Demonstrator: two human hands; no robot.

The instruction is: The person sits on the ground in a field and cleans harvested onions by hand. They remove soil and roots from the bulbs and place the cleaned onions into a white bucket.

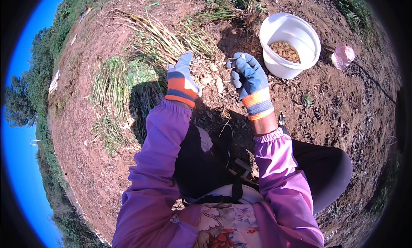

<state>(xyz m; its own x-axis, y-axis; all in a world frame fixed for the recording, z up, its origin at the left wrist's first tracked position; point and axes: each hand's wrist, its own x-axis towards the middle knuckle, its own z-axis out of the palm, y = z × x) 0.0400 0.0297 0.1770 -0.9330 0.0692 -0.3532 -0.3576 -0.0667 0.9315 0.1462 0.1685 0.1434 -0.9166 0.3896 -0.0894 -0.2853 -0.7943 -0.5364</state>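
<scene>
My left hand (182,79), in a blue-grey and orange work glove, is over the root end of a bundle of pulled peanut plants (157,35); what its fingers touch is unclear. My right hand (248,75), gloved in blue with an orange cuff, has its fingers curled around a small pale piece, seemingly a peanut with a bit of root. Between the hands, peanuts in their shells (220,84) lie on the ground among roots. Up and right of my right hand stands a white plastic bucket (286,69), partly filled with peanuts (285,51).
More peanut plants (111,84) lie in a heap at left, partly in shadow. Green tufts (225,7) are at the top. A crumpled pink thing (343,57) rests on the soil right of the bucket. My bent legs (322,174) are below my hands.
</scene>
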